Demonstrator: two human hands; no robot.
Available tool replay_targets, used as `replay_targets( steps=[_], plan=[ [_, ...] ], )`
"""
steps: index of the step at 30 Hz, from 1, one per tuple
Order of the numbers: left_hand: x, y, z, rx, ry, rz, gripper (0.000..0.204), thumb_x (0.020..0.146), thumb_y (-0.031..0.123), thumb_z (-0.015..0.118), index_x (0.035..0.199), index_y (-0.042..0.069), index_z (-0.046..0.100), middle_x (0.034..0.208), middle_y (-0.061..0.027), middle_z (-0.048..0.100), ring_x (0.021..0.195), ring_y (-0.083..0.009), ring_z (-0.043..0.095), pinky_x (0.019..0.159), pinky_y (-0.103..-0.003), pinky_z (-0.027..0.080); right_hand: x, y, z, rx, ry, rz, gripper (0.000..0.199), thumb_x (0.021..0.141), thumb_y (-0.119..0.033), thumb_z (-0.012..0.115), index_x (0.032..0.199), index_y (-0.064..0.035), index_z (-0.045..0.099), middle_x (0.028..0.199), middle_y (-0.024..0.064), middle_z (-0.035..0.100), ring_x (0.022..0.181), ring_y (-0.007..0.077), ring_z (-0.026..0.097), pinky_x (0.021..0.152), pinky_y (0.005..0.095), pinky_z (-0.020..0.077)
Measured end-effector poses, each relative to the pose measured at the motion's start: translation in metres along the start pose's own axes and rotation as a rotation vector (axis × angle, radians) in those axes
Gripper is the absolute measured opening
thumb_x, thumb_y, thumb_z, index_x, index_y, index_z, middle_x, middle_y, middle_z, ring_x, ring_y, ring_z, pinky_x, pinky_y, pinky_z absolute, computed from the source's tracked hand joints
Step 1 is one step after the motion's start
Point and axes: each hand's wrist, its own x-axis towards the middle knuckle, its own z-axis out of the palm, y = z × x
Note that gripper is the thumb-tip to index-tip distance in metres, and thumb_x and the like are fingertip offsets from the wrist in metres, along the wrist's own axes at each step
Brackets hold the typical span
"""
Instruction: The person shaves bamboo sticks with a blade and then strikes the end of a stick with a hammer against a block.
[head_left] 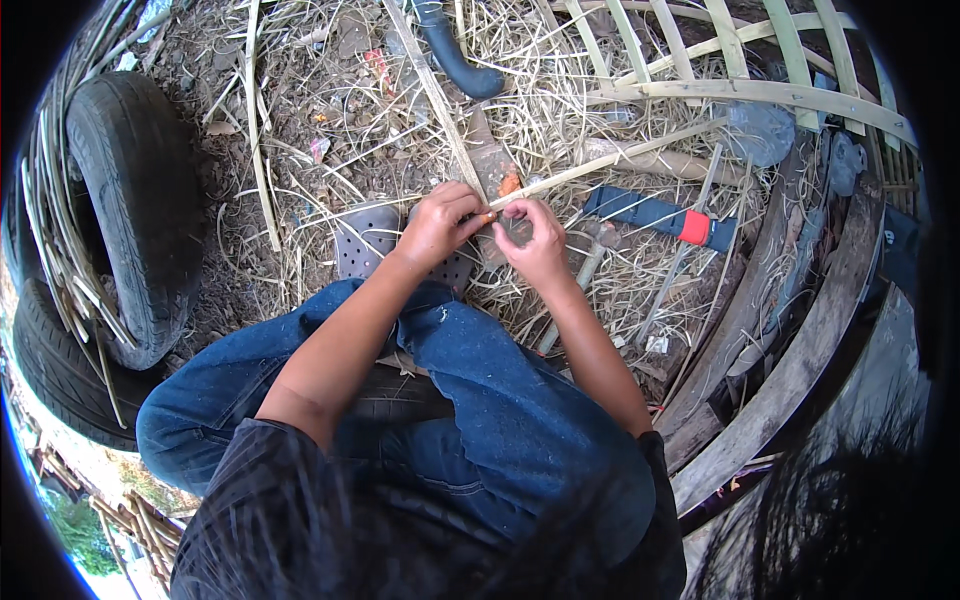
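Note:
Both my hands meet just beyond my feet, over the littered ground. My left hand [440,222] is closed, its thumb and fingertips pinching at the near end of a long pale bamboo strip [432,90] that runs away from me. My right hand [537,243] is curled, thumb and forefinger bent into a ring, with the tips at the left end of a second thin bamboo strip [630,160] slanting off to the right. The fingertips nearly touch, and they partly hide where the strips meet. Under my hands lies a flat brown piece [490,160] beside an orange lump [510,182].
A dark blue holder with a red band [693,227] lies to the right. Tyres [140,210] stand at the left with bundled strips. A bamboo lattice [740,85] spans the far right, above curved wooden planks [800,370]. A dark bent pipe [465,70] and grey clogs [365,240] are nearby.

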Motion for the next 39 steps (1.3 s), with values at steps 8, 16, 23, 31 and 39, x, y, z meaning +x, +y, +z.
replay_targets(
  steps=[8, 16, 23, 31, 39],
  plan=[
    [-0.003, -0.007, -0.002, 0.0, -0.015, -0.011, 0.017, 0.071, 0.007, 0.077, 0.076, 0.001, 0.062, 0.076, -0.0095, 0.059, 0.074, -0.0275, 0.058, 0.068, -0.036, 0.048, -0.049, 0.024, -0.043, -0.165, 0.586, 0.274, 0.018, 0.078, -0.002, 0.07, 0.088, -0.002, 0.056, 0.079, 0.0034, 0.057, 0.068, 0.0136, 0.052, 0.064, 0.0271, 0.043],
    [0.004, -0.003, 0.008, 0.011, -0.013, 0.004, 0.017, 0.069, 0.005, 0.078, 0.074, 0.001, 0.062, 0.076, -0.0091, 0.059, 0.073, -0.0271, 0.057, 0.068, -0.037, 0.045, -0.138, 0.071, -0.051, -0.406, 0.43, 0.845, 0.069, 0.069, -0.031, 0.082, 0.116, 0.0018, 0.043, 0.105, 0.0156, 0.048, 0.093, 0.0284, 0.051, 0.084, 0.0412, 0.0438],
    [0.001, -0.006, 0.009, 0.033, -0.074, -0.001, 0.014, 0.069, 0.003, 0.078, 0.075, 0.003, 0.064, 0.078, -0.0085, 0.059, 0.074, -0.0266, 0.056, 0.07, -0.036, 0.045, -0.142, 0.047, -0.078, -0.822, 0.212, 0.932, 0.078, 0.063, -0.037, 0.084, 0.121, -0.0052, 0.044, 0.12, 0.0204, 0.043, 0.11, 0.0381, 0.049, 0.092, 0.0507, 0.0404],
    [0.005, -0.001, 0.004, 0.103, -0.074, 0.036, 0.019, 0.071, 0.001, 0.078, 0.072, 0.002, 0.06, 0.077, -0.0082, 0.06, 0.072, -0.0245, 0.057, 0.066, -0.034, 0.046, -0.049, -0.021, -0.151, -0.527, 0.297, 0.942, 0.037, 0.081, -0.025, 0.069, 0.111, -0.0101, 0.053, 0.079, 0.0145, 0.067, 0.079, 0.0342, 0.066, 0.071, 0.0451, 0.0503],
    [0.007, -0.001, 0.007, 0.118, -0.072, 0.058, 0.018, 0.071, 0.001, 0.078, 0.072, 0.002, 0.06, 0.077, -0.0086, 0.06, 0.071, -0.0245, 0.057, 0.065, -0.033, 0.046, -0.099, 0.035, -0.075, -0.563, -0.341, 1.12, 0.053, 0.076, -0.022, 0.072, 0.113, 0.0042, 0.045, 0.096, 0.0247, 0.067, 0.093, 0.0404, 0.066, 0.082, 0.0455, 0.0539]
  ],
)
